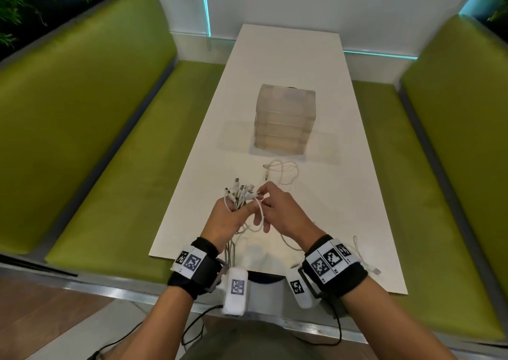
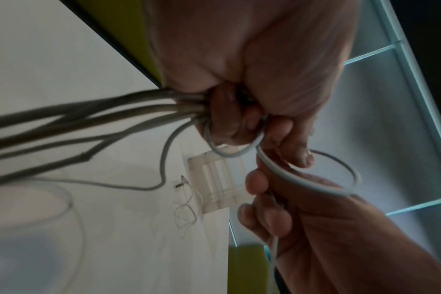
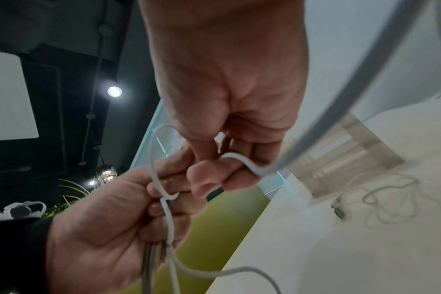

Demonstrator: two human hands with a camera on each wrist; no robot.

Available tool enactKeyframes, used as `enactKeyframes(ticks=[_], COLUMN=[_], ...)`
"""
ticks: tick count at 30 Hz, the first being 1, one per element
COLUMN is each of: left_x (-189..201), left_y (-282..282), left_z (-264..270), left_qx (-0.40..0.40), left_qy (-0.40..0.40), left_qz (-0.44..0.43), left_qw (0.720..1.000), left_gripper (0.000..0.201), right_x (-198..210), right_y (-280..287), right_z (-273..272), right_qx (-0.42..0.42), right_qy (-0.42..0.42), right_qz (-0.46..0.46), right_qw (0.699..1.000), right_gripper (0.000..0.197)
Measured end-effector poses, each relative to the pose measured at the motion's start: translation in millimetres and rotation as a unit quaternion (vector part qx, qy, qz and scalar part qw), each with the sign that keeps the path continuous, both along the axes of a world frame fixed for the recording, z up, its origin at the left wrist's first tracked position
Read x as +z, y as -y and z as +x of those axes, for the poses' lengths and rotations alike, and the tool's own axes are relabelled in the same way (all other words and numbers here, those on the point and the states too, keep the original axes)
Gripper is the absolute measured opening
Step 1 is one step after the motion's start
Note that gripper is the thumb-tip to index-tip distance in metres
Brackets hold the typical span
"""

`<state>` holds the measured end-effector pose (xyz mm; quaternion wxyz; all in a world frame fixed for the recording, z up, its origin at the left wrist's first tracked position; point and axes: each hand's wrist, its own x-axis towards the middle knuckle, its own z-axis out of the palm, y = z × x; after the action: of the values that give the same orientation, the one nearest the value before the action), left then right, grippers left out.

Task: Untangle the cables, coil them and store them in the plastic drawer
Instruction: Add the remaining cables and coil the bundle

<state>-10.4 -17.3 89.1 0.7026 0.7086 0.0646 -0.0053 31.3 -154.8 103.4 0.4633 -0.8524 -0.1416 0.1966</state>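
Observation:
My left hand (image 1: 229,216) grips a bundle of white cables (image 1: 240,194) above the near end of the white table (image 1: 357,194); several plug ends fan out above the fist. In the left wrist view the cables (image 2: 113,115) trail out below the curled fingers (image 2: 227,123). My right hand (image 1: 277,208) pinches one white cable (image 1: 260,208) that loops around the bundle. In the right wrist view that cable (image 3: 242,161) bends over my thumb. A translucent plastic drawer unit (image 1: 284,120) stands mid-table with all drawers closed.
A loose white cable (image 1: 283,174) lies on the table just before the drawer unit. Another cable end (image 1: 365,260) trails off near the table's front right. Green benches (image 1: 110,153) flank the table on both sides.

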Motion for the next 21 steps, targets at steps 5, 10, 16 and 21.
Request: enactKeyframes(ticks=[5, 10, 16, 21], left_x=[-12, -17, -10, -9], left_y=[-26, -69, -35, -11], left_z=[8, 19, 10, 5], left_qx=[0.159, 0.320, 0.089, -0.011], left_qy=[-0.009, -0.006, -0.051, -0.041], left_qz=[-0.074, -0.151, 0.020, 0.033], left_qw=[0.984, 0.935, 0.995, 0.999], left_gripper=[0.027, 0.018, 0.028, 0.019], right_x=[-3, -21, -10, -3], right_y=[6, 31, 20, 10], right_z=[0, 1, 3, 4], right_qx=[0.106, 0.077, 0.019, -0.081], right_qy=[-0.080, -0.023, 0.026, 0.030], right_qz=[-0.049, -0.082, 0.066, 0.162], right_qw=[0.990, 0.993, 0.997, 0.983], right_gripper=[0.005, 0.015, 0.014, 0.008])
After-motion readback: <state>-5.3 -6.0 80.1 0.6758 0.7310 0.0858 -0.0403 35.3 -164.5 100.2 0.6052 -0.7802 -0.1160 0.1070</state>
